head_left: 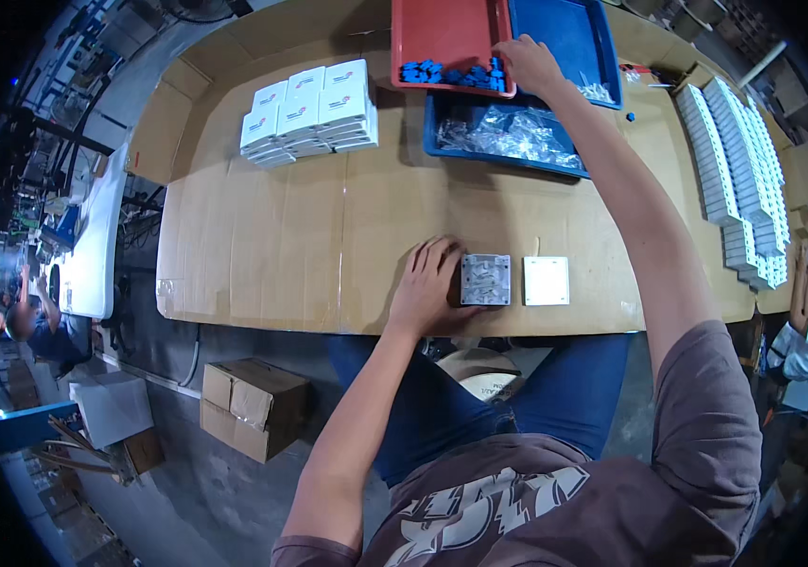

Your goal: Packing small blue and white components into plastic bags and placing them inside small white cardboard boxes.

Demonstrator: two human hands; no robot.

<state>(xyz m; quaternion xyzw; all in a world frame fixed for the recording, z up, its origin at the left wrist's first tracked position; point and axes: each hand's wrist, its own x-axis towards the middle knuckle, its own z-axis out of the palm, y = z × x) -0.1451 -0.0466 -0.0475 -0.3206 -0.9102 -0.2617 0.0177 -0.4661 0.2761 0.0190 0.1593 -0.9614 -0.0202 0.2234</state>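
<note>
My left hand (429, 286) rests on the cardboard-covered table (328, 236), fingers against the left side of a grey square switch back (485, 280). A white square cover plate (546, 281) lies just right of it, apart from the hand. My right hand (529, 64) reaches far forward into the red tray (442, 33), fingers down among small blue parts (456, 74) at its near edge. Whether it grips any of them is hidden.
A blue tray (574, 38) holds clear bags (512, 132) of small parts. Stacked white boxes (309, 113) sit at the back left. Rows of white plates (739, 170) line the right. Cardboard cartons (252, 406) stand on the floor. Other people are at far left and far right.
</note>
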